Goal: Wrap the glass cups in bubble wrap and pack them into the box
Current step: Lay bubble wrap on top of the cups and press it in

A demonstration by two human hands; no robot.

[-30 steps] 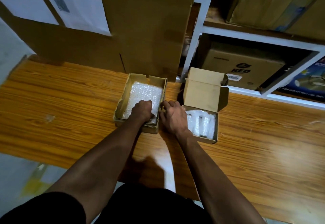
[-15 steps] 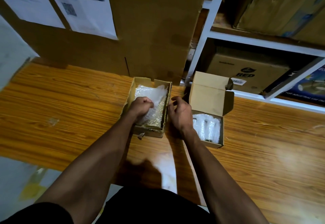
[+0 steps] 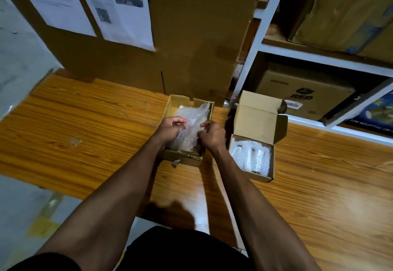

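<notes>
Two hands are working at frame centre, both gathering one sheet of bubble wrap [image 3: 192,126] out of the shallow cardboard tray [image 3: 185,157]. The left hand [image 3: 170,129] is pinching the sheet's left edge with curled fingers, and the right hand [image 3: 211,133] is pinching the right edge just across from it, so the wrap is bunching up between them and rising out of the tray. No bare glass cup is showing in the tray; whether one is lying under the sheet I cannot tell. Just right of the hands, the small cardboard box [image 3: 256,177] is sitting with its lid flap standing open, and wrapped cups [image 3: 252,157] are already lying inside as pale, crinkled bundles, their long axes running toward the near edge of the frame. That box is lying to the right of the sheet, so the right hand is the nearer one for any carry across. The wrap is looking thin, translucent and dimpled, soft enough to crumple; the tray is creased brown card, torn at its near wall; the wooden table [image 3: 85,134] is glossy and orange-grained.
</notes>
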